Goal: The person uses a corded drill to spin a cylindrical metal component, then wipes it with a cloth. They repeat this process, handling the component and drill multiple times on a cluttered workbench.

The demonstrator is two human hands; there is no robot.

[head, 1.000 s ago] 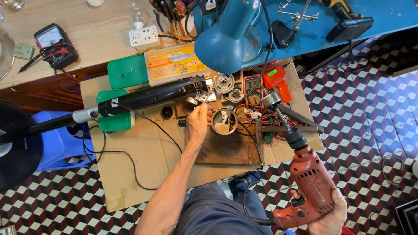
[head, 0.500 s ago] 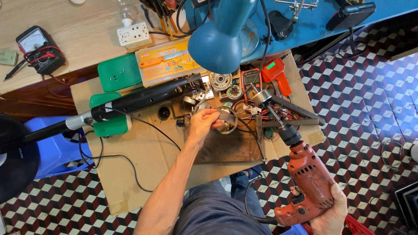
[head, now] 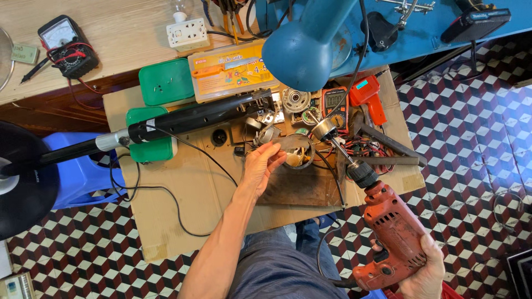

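Head view: red electric drill (head: 390, 235) clenched in right hand (head: 424, 270), low right, bit end raised over cluttered cardboard sheet (head: 183, 194). Left hand (head: 260, 166) fingertips pinched at rim of small round tin (head: 296, 150) on dark board; whether anything is gripped cannot be told.

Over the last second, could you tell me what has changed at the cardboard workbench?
The left hand drew back slightly from the small round metal bowl of parts, fingertips now at its near rim. The right hand kept gripping the red electric drill, bit pointing at the parts. The long black tube and green plastic boxes stayed put.
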